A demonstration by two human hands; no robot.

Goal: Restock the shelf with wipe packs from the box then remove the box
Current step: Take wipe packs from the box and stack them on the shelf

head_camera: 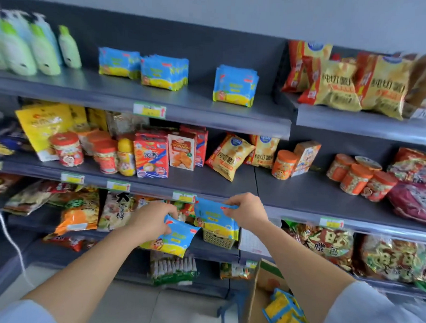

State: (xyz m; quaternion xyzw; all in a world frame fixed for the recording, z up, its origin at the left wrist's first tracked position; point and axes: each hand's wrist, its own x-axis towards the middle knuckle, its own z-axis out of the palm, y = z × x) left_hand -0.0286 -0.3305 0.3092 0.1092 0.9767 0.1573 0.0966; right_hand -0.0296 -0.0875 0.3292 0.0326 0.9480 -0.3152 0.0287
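Observation:
My left hand [153,219] grips a blue-and-yellow wipe pack [172,240] in front of the lower shelves. My right hand [246,209] pinches the top edge of a small stack of the same wipe packs [214,222], held a little higher and to the right. On the top shelf [197,107] stand three groups of matching packs: two side by side [142,68] and one further right [234,86]. The cardboard box [265,285] stands open at the bottom right, with several more wipe packs [286,313] inside.
Pale green bottles [29,46] fill the top shelf's left end. Yellow snack bags [344,81] sit on the neighbouring top shelf at the right. The middle and lower shelves hold jars, boxes and snack bags. A white cord [6,233] hangs at the left.

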